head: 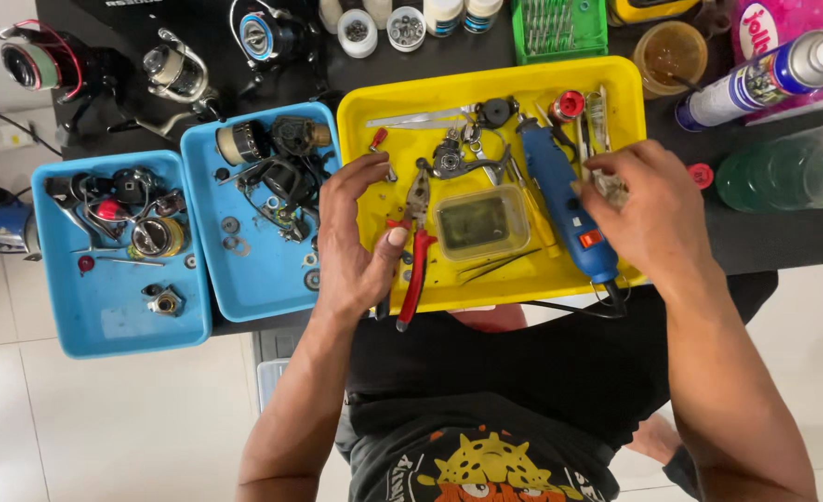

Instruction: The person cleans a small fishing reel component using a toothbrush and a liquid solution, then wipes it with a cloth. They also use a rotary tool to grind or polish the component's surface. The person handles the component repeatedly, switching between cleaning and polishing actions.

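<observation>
Head view: left hand [356, 237] grips red-handled pliers [417, 244]; right hand [649, 209] pinches a small part over the yellow tray [374, 112]; reel parts still lie loose.

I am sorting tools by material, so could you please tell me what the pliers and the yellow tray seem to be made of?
Pliers: dull grey metal jaws, apparently steel; the red handle sleeves look like rubber or plastic.
Yellow tray: likely moulded plastic, with an even colour, rounded rim and soft sheen, smudged with grime.
</observation>
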